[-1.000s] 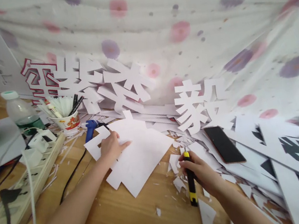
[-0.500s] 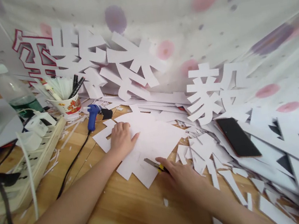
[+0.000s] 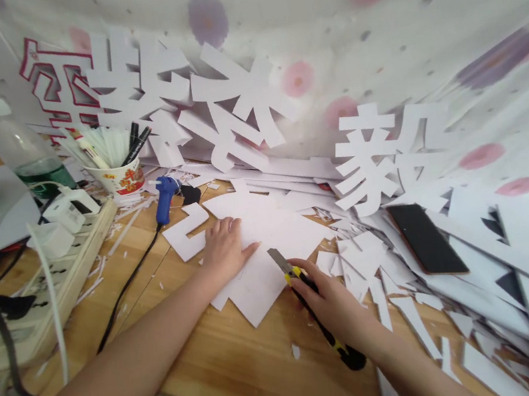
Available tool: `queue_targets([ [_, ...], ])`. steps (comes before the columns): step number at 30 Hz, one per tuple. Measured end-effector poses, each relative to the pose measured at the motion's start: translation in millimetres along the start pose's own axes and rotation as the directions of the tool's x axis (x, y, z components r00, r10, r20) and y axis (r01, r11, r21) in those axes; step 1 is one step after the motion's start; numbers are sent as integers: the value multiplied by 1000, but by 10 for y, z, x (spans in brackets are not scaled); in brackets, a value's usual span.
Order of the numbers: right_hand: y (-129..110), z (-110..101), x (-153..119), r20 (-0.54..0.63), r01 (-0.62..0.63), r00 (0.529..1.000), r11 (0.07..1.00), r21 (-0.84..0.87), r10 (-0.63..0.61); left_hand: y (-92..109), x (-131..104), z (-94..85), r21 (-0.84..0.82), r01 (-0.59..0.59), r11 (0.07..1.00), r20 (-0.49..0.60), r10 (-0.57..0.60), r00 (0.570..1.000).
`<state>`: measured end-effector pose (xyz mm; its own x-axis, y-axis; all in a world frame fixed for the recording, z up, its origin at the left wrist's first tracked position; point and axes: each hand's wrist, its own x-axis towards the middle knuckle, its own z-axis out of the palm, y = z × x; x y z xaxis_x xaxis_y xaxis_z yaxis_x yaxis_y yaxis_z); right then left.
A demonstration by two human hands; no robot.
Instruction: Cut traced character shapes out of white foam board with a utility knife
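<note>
My left hand (image 3: 226,250) lies flat on a white cut-out sheet (image 3: 277,226), with its thumb out to the side. Next to those fingers, a hook-shaped white piece (image 3: 182,233) rests on the wood. In my right hand (image 3: 329,298) is a black and yellow utility knife (image 3: 313,308), its blade out and angled up to the left over the sheet's right part. Whether the blade touches the sheet I cannot tell. The sheet's left portion is partly hidden under my left hand.
A blue glue gun (image 3: 166,199) lies behind the sheet, near a paper cup (image 3: 119,177) of glue sticks and pens. At left are a power strip (image 3: 83,252) and a bottle (image 3: 30,146). A phone (image 3: 428,239) and white scraps (image 3: 363,256) lie right. Cut-out characters (image 3: 372,156) lean on the curtain.
My right hand has raised and turned the knife, so its handle now shows. My left hand has shifted slightly right. A gap has opened between the hook-shaped piece and the sheet.
</note>
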<state>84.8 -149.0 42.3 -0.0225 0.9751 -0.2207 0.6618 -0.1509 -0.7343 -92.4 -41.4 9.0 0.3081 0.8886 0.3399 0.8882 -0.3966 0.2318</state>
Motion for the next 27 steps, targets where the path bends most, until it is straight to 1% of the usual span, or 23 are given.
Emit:
queue_targets([
  [2,56,-1,-12,6,-41,999,979,202,41,3,-2,-30,13,15,1000,0,-15,1000],
  [3,77,-1,-24,14,-70,998,949,307,69,-11,5,-51,26,22,999,-3,-22,1000],
  [6,94,-14,-69,78,-166,986,803,572,149,-95,44,-114,93,80,992,-21,-78,997],
  [8,78,-31,-99,121,-202,979,722,661,163,-150,64,-135,125,88,988,-11,-88,996],
  [11,47,-53,-125,141,-222,975,686,693,173,-172,61,-114,103,35,994,-1,-35,999],
  [13,41,-53,-130,135,-215,976,687,694,170,-156,46,-80,68,10,998,-7,-9,1000],
  [15,54,-39,-132,115,-188,982,690,698,152,-136,31,-53,28,10,1000,-4,-9,1000],
  [16,67,-30,-134,95,-168,985,693,701,142,-127,24,-49,9,20,1000,-2,-20,1000],
  [18,98,-17,-140,35,-124,990,707,697,140,-100,9,-61,-27,80,996,-14,-80,997],
  [21,133,-34,-143,-71,-49,989,744,666,129,-23,-23,-123,-71,194,979,-78,-199,977],
  [23,137,-77,-128,-127,2,987,780,626,100,42,-45,-170,-76,232,970,-116,-240,964],
  [25,127,-132,-95,-149,30,986,819,572,69,84,-57,-198,-50,244,968,-132,-249,959],
  [27,117,-176,-43,-128,25,991,864,503,46,77,-52,-196,-23,242,970,-143,-242,960],
])
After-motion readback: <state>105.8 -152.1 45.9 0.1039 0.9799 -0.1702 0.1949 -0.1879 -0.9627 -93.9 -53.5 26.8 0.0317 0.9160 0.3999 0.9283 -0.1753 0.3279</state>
